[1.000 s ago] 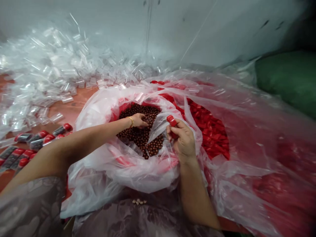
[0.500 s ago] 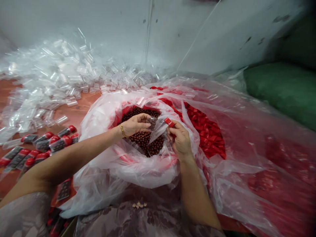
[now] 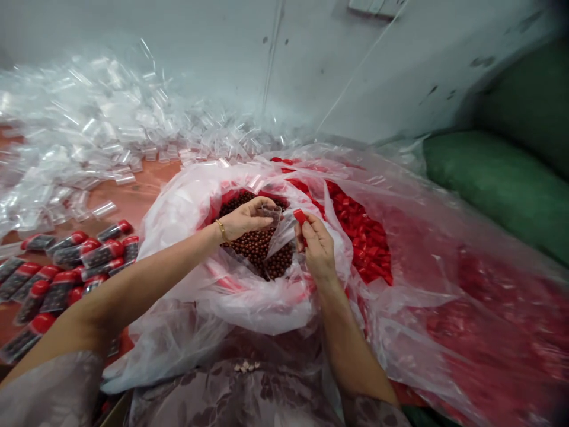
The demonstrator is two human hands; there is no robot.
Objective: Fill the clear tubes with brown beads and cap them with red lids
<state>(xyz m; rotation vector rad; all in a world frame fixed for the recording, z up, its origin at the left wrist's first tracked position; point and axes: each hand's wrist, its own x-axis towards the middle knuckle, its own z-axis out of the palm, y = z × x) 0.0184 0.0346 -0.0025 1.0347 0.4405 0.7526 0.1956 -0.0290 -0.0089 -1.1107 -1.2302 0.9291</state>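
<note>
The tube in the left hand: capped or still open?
Open. The clear tube in the left hand has no cap on it; the red cap is apart, pinched in the right hand.

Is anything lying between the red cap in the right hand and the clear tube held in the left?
Nothing solid: the small red plastic cap and the clear plastic tube face each other across a short gap. A fold of the clear plastic bag rises just below that gap.

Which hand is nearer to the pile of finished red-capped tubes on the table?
Left. The left hand is over the brown beads, closer to the capped tubes at far left; the right hand, pinching a red cap, sits farther away.
</note>
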